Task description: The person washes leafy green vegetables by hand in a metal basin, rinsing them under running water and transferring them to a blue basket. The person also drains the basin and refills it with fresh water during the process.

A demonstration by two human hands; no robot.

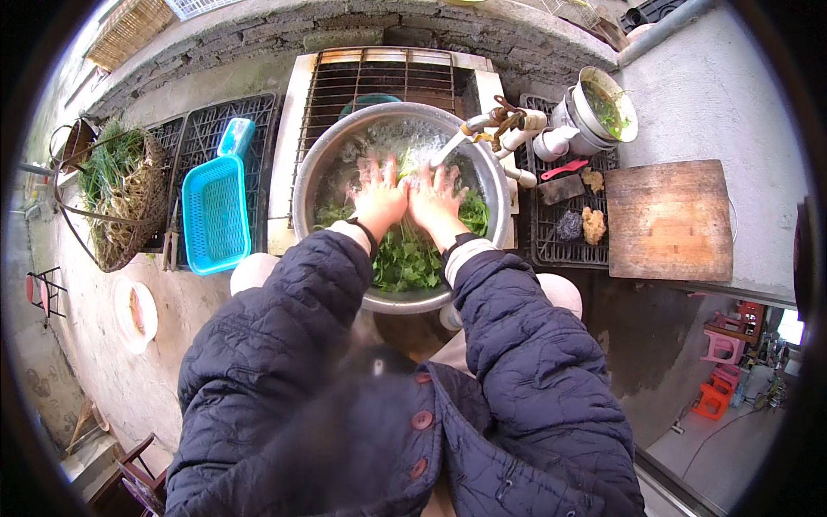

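A large round metal basin (302, 213) full of water stands before me, with leafy green herbs (406, 258) in it. My left hand (378, 197) and my right hand (437, 199) reach into the basin side by side, thumbs nearly touching, fingers spread at the water. Both palms face down over pale stems; whether the fingers press on any stems is hidden by splashing water. From the upper right, a brass tap (484, 121) pours a stream of water just beyond my right hand.
Left lie a turquoise plastic basket (215, 216), a blue container (236, 137) and a woven basket of green onions (123, 194). Behind the basin is a metal grate (407, 71). Right are a wooden cutting board (670, 220), a pink-handled tool (564, 169), a steel scourer (569, 225) and stacked bowls (607, 103).
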